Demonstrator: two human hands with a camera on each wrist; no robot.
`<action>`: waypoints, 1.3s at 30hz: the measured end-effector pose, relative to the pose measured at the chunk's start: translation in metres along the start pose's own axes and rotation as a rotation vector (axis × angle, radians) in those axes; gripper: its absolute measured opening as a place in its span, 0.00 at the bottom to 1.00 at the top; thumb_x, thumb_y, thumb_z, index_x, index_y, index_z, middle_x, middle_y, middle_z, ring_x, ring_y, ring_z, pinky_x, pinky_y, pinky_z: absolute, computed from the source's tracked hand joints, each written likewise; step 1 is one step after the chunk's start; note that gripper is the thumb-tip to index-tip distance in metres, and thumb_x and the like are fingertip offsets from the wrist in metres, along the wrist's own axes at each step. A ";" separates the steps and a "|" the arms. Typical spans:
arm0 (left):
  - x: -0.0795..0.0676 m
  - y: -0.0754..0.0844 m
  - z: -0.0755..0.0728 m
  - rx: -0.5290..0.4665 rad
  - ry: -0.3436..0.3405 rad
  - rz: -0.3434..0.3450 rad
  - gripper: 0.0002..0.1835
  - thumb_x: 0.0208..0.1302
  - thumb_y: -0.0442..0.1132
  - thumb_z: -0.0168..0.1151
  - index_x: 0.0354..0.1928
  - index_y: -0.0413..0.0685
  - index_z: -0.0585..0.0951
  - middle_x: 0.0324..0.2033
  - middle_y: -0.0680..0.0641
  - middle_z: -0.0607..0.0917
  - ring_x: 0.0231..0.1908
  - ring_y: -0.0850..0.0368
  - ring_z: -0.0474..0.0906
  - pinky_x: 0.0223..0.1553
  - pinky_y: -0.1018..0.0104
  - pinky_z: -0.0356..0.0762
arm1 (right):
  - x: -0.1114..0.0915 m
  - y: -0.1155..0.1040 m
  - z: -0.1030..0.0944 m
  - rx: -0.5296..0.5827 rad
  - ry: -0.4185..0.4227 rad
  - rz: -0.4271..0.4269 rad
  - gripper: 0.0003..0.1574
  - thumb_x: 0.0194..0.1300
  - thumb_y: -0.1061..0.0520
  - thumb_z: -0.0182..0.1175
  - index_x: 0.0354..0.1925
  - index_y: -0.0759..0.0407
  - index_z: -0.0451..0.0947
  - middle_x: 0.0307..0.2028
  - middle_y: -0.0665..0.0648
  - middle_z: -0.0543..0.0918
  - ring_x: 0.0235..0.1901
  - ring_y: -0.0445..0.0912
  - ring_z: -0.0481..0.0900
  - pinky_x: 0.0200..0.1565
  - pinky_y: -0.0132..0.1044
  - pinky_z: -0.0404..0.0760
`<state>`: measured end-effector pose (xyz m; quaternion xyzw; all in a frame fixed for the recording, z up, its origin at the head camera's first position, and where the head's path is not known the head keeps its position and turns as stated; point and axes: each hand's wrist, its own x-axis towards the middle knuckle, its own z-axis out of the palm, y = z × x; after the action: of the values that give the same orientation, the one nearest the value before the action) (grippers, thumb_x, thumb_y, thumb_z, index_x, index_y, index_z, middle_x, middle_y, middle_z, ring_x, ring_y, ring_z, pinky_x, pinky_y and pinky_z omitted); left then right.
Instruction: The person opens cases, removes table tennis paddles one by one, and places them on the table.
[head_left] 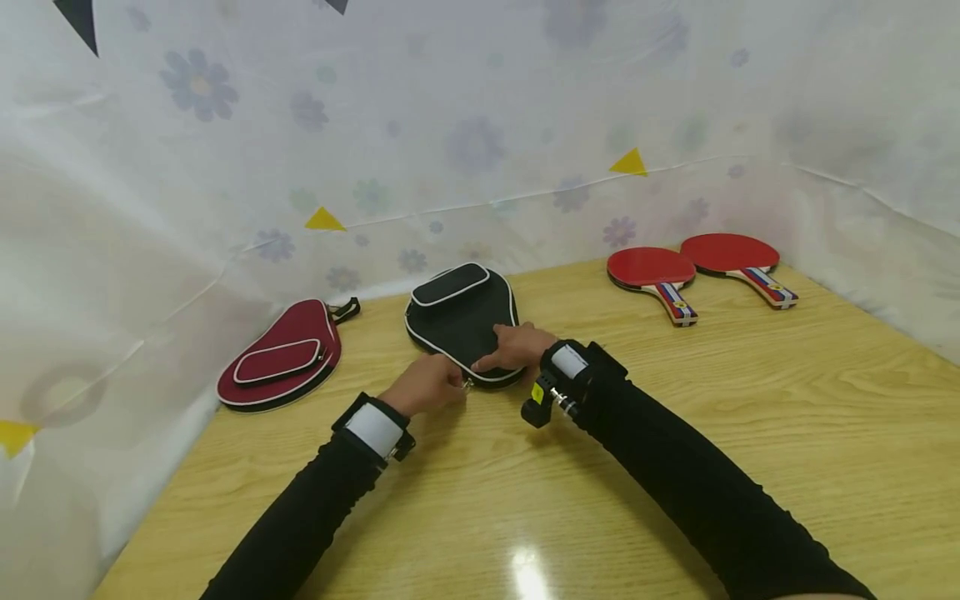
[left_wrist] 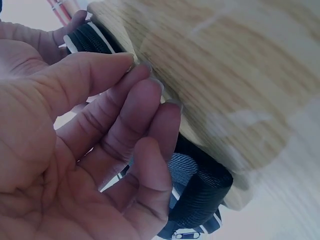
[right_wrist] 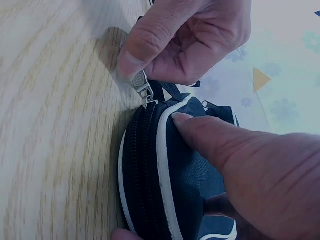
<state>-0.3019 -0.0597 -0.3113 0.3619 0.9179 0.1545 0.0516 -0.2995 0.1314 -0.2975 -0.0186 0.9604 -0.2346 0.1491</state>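
A black table tennis paddle case (head_left: 461,321) with white piping lies on the table, its small front pocket towards the wall. My left hand (head_left: 426,385) is at the case's near end and pinches the metal zipper pull (right_wrist: 140,82) between thumb and index finger. The zipper (right_wrist: 141,170) runs along the case's side wall, with the slider at the corner by my left hand. My right hand (head_left: 517,346) holds the case at its near right end. Its thumb lies on the top face by the piping, and another fingertip shows low at the side.
To the left lies a maroon paddle case (head_left: 281,358) with a black strap. Two red table tennis paddles (head_left: 651,267) lie at the back right, handles towards me. A pale flowered sheet (head_left: 480,142) hangs behind the wooden table (head_left: 675,450).
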 end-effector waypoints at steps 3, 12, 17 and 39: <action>-0.001 0.001 0.000 -0.005 -0.001 -0.008 0.11 0.61 0.31 0.68 0.20 0.42 0.83 0.13 0.58 0.71 0.16 0.64 0.64 0.22 0.72 0.61 | 0.000 0.000 0.000 0.004 -0.010 0.012 0.60 0.68 0.35 0.63 0.81 0.59 0.45 0.75 0.73 0.55 0.69 0.61 0.67 0.30 0.36 0.84; 0.001 -0.004 -0.003 0.052 0.047 -0.022 0.09 0.57 0.31 0.69 0.19 0.42 0.83 0.14 0.59 0.71 0.18 0.63 0.65 0.24 0.71 0.63 | -0.002 -0.001 0.002 0.031 -0.010 -0.002 0.60 0.68 0.35 0.62 0.80 0.62 0.46 0.75 0.68 0.60 0.56 0.56 0.81 0.31 0.37 0.85; 0.002 -0.006 -0.004 0.035 0.046 -0.047 0.09 0.57 0.30 0.70 0.21 0.41 0.84 0.15 0.58 0.72 0.19 0.62 0.66 0.25 0.70 0.64 | -0.008 -0.002 0.003 -0.051 0.030 -0.039 0.56 0.70 0.34 0.60 0.77 0.67 0.53 0.72 0.68 0.65 0.56 0.57 0.81 0.49 0.42 0.83; 0.039 0.007 -0.002 -0.045 0.088 -0.367 0.40 0.79 0.57 0.45 0.76 0.31 0.56 0.69 0.26 0.65 0.71 0.28 0.59 0.67 0.41 0.65 | 0.005 0.016 -0.008 -0.067 0.077 -0.111 0.44 0.80 0.39 0.44 0.75 0.71 0.57 0.73 0.70 0.63 0.72 0.60 0.63 0.70 0.51 0.63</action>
<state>-0.3264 -0.0288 -0.3065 0.1803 0.9662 0.1785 0.0468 -0.3063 0.1484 -0.2999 -0.0679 0.9702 -0.2106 0.0982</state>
